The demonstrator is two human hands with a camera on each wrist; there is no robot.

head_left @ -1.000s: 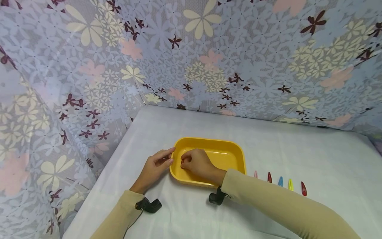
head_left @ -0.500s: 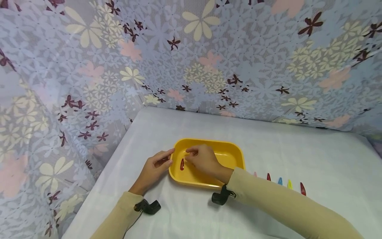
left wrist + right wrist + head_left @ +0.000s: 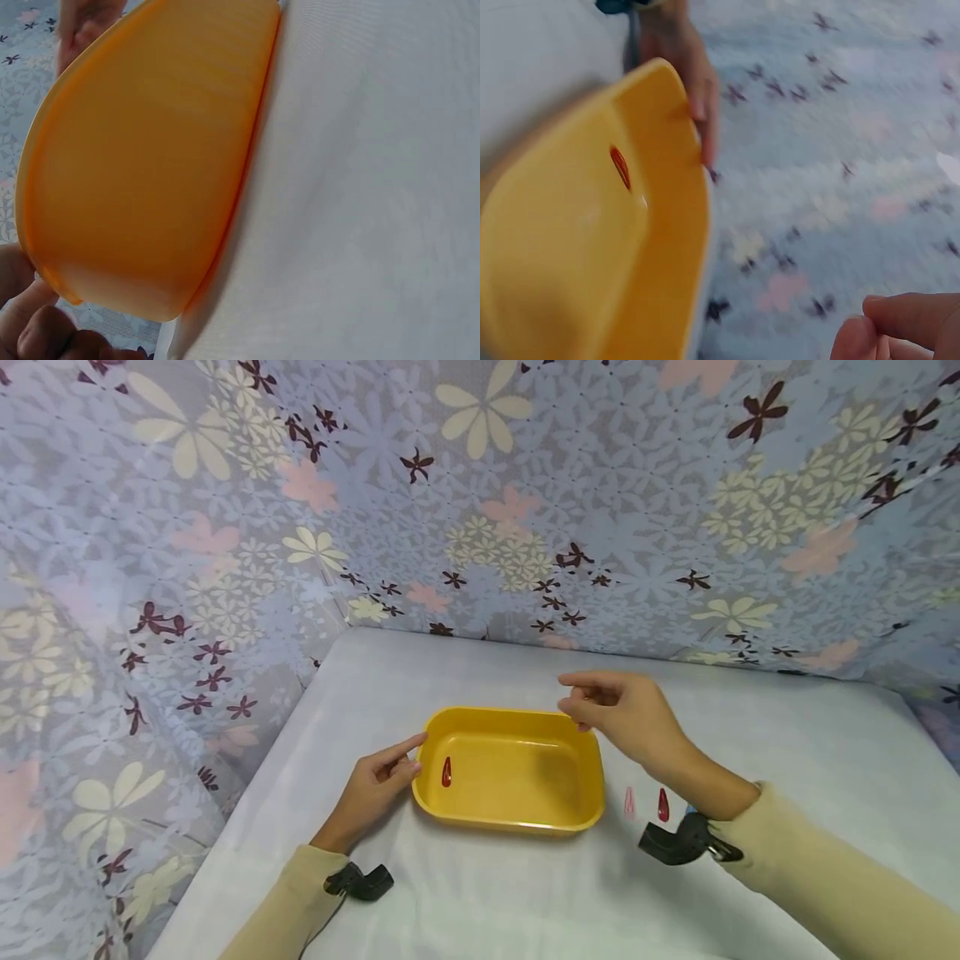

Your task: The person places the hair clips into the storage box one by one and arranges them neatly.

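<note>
A yellow tray (image 3: pixel 510 814) stands on the table in the head view. Inside it, near the left end, lies a red snap hair clip (image 3: pixel 447 772), also visible in the right wrist view. My left hand (image 3: pixel 375 793) touches the tray's left end with index finger and thumb, both fingertips right at the rim. My right hand (image 3: pixel 630 714) is raised beside the tray's right back corner, fingers loosely bent, with nothing seen between them. Right of the tray lie a pink hair clip (image 3: pixel 629 802) and a red hair clip (image 3: pixel 663 805).
A bit of a blue hair clip (image 3: pixel 691 809) shows beside the right wrist; the right forearm covers the area beyond it. A white cloth (image 3: pixel 480 893) covers the table. Flower-patterned fabric (image 3: pixel 510 527) hangs behind and at the left.
My right hand has let go of the red hair clip in the tray, then lifted out and moved right. My left hand has stayed at the tray's left end.
</note>
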